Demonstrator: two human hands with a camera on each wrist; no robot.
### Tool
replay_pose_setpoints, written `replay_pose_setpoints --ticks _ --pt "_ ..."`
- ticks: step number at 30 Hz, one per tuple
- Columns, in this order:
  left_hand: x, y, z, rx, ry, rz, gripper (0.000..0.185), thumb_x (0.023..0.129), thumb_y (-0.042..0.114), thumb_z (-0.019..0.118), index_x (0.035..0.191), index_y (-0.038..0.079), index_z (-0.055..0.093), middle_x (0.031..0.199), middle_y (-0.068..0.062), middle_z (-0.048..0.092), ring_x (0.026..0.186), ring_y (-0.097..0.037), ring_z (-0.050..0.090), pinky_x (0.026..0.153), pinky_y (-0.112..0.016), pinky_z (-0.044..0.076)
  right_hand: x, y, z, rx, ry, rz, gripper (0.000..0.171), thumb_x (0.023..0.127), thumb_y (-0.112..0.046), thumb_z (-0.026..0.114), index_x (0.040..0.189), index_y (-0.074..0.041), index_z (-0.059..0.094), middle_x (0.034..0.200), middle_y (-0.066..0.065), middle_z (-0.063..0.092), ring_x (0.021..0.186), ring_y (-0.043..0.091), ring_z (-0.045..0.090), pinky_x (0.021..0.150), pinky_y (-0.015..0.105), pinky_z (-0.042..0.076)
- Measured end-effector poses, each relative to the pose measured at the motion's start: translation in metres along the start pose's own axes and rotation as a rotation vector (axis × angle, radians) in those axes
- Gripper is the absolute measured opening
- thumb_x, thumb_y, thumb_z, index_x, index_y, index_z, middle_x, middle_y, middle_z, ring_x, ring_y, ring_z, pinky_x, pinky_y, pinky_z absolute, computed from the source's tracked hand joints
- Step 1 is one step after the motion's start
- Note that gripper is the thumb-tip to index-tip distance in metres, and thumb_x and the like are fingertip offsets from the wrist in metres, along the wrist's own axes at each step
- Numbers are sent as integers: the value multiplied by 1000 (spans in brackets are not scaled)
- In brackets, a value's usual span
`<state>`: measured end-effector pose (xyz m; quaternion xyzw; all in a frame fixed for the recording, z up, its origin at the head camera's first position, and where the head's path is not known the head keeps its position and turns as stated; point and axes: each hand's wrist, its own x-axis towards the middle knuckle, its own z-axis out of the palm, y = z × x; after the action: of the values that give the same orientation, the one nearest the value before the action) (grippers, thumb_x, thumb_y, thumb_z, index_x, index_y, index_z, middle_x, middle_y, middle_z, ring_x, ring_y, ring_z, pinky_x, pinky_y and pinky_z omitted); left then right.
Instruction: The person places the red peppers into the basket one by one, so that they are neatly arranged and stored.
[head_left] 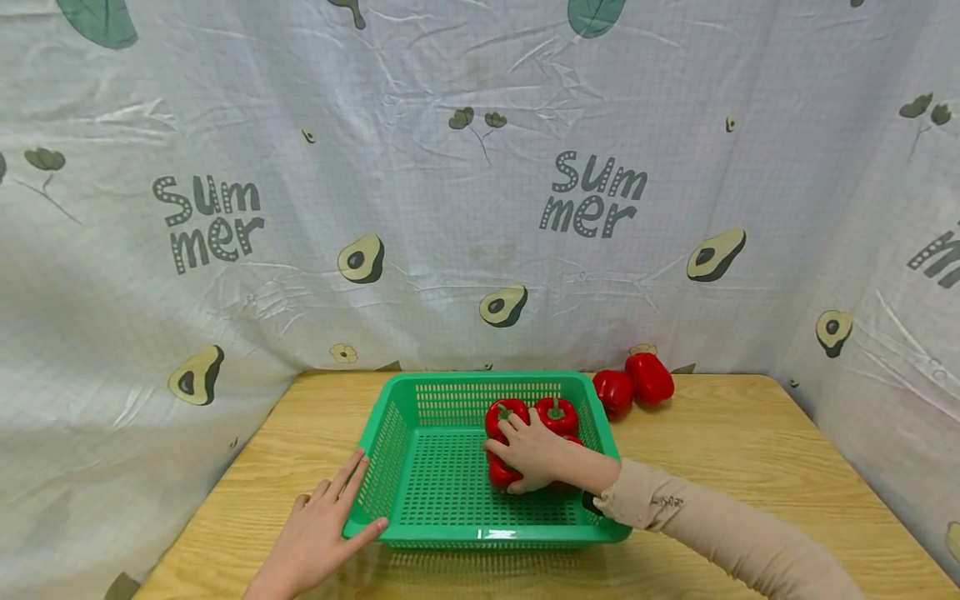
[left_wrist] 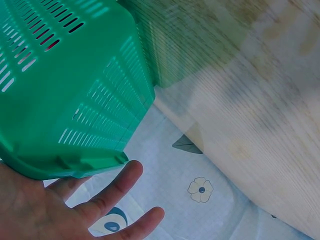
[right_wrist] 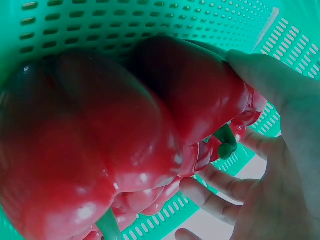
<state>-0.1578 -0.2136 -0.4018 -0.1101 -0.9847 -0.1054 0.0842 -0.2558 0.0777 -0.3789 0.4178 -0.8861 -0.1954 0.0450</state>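
Observation:
A green plastic basket (head_left: pixel 487 535) with slotted walls stands on the table. Several red bell peppers (head_left: pixel 557 414) are gathered in its right part, with green stems showing. My right hand (head_left: pixel 528 454) reaches over the right wall and holds the front-left bell pepper (head_left: pixel 502 475) between thumb and fingers. In the right wrist view, the thumb lies against that bell pepper (right_wrist: pixel 195 90), and another bell pepper (right_wrist: pixel 80 150) sits beside it. My left hand (head_left: pixel 318 529) rests at the left rim of the basket, its fingers straight along the outside; they also show beneath the rim in the left wrist view.
Two more red bell peppers (head_left: pixel 649 380) lie on the wooden table (head_left: pixel 720 442) just beyond the basket's back right corner. A pale cloth (head_left: pixel 450 208) printed with avocados and lettering hangs behind and at both sides of the table.

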Motion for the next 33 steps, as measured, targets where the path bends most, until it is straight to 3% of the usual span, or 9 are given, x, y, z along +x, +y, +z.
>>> replay_pose_setpoints --ticks 11,19,27,33 --pt "0 1 -1 2 -10 -5 78 81 58 51 140 11 32 145 -7 30 106 -36 52 70 -57 41 -1 0 0 10 -25 20 61 78 -54 58 131 -29 40 123 6 46 115 24 40 90 50 36" --pt "1 0 0 5 -9 -4 78 81 59 50 140 12 31 145 -7 30 107 -36 52 72 -58 40 -6 2 -10 57 -97 50 70 77 -55 59 137 -32 33 126 6 44 117 25 37 93 51 32" --pt "1 0 1 -7 -30 -7 78 81 59 49 141 12 29 146 -7 29 108 -37 51 73 -60 40 -18 12 -14 233 -6 23 69 78 -50 60 137 -29 31 126 10 44 118 28 35 91 54 29" --pt "0 1 0 -5 0 -2 78 81 58 51 140 12 31 145 -7 30 106 -37 52 71 -58 41 -37 17 -35 231 8 22 69 78 -47 62 136 -23 35 123 9 47 115 27 39 92 57 30"
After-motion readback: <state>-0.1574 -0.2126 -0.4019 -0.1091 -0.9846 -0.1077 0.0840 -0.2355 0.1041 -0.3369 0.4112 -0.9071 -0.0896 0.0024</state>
